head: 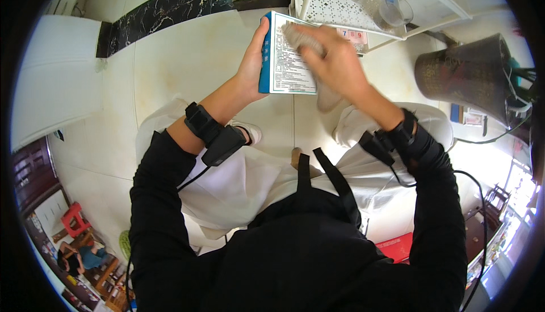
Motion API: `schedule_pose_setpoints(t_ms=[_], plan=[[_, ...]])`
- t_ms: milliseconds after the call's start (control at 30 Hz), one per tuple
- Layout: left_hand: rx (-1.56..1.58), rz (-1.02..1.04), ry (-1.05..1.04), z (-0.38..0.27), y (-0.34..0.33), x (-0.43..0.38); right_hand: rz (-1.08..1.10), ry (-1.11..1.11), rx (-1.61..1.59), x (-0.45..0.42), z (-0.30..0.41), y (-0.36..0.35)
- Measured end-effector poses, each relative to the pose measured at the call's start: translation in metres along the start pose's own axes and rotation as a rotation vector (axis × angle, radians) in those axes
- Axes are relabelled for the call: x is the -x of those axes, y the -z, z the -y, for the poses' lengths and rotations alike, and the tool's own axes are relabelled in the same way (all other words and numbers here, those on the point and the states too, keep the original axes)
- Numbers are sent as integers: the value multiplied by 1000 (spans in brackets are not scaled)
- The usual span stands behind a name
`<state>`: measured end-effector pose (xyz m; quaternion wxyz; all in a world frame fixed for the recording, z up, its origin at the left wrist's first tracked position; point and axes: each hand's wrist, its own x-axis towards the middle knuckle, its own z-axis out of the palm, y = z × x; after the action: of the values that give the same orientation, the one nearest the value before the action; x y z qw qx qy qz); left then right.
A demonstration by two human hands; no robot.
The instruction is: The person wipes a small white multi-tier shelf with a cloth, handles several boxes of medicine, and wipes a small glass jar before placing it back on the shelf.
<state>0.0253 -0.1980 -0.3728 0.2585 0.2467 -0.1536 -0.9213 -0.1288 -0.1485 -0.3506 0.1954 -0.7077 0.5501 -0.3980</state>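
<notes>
A blue and white cardboard box (294, 60) bearing small print is held upright in front of me. My left hand (252, 63) grips it from its left side, the thumb along the blue edge. In my right hand (336, 58) is a grey-beige cloth (303, 40), slightly blurred, pressed against the upper part of the printed face. Part of the cloth hangs down behind the box's right side. The fingers of my left hand behind the box are hidden.
Ahead to the right stands a white metal rack (349, 24) with glass jars (394, 11) on its patterned shelf. Right of it is a large dark pot (464, 75) with a plant. A cable runs from each wrist device. A person (74, 261) sits far off at lower left.
</notes>
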Motion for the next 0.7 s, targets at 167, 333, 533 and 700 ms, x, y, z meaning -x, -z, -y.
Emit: schedule_pose_setpoints(t_ms=[167, 333, 533, 700], plan=[[-43, -10, -54, 1, 2, 4, 47, -89, 161, 7, 10, -4], [-47, 98, -56, -10, -5, 7, 34, 191, 85, 24, 26, -11], [-83, 82, -42, -13, -11, 9, -72, -8, 270, -4, -3, 10], [-53, 191, -73, -17, -1, 10, -52, 256, 264, 16, 21, -11]])
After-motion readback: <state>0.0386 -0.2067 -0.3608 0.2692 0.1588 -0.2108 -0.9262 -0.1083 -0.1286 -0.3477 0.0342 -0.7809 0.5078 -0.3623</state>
